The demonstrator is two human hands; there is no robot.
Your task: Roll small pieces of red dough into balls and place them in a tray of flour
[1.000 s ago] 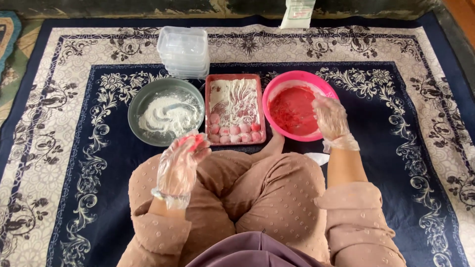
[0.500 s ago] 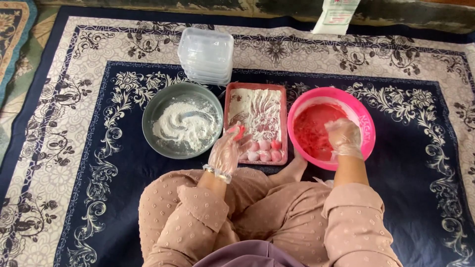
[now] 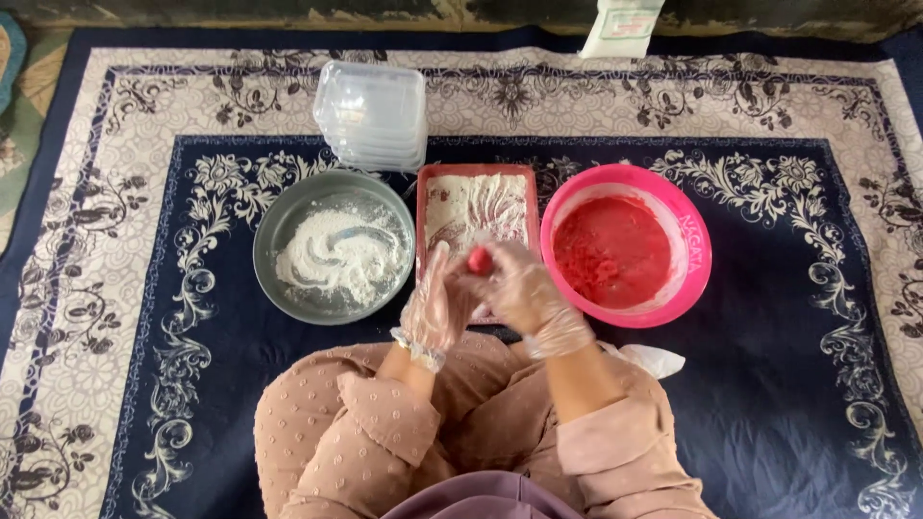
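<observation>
Knees (image 3: 385, 432) folded under me in dotted pink trousers come first, with a scrap of clear plastic (image 3: 649, 360) lying on the carpet (image 3: 144, 288) by my right leg. Just above them my left hand (image 3: 437, 303) and right hand (image 3: 524, 293), both in thin clear gloves, meet over the near end of the red tray (image 3: 478, 197). Between their fingers I hold a small red ball of dough (image 3: 479, 259), the left hand cupped under it and the right closed around it from the other side. More pale pink balls lie in the tray beneath my hands, though mostly hidden; its far end is dusted with white flour. Left of the tray, just beside it, sits a grey metal bowl (image 3: 279, 240) with flour swirled in the bottom. Right of the tray, nearly touching it, stands a pink plastic bowl (image 3: 697, 250) holding red dough. Farther off, behind the grey bowl and the tray, is a stack of clear plastic boxes (image 3: 372, 115). At the carpet's far edge stands a white packet (image 3: 622, 27).
</observation>
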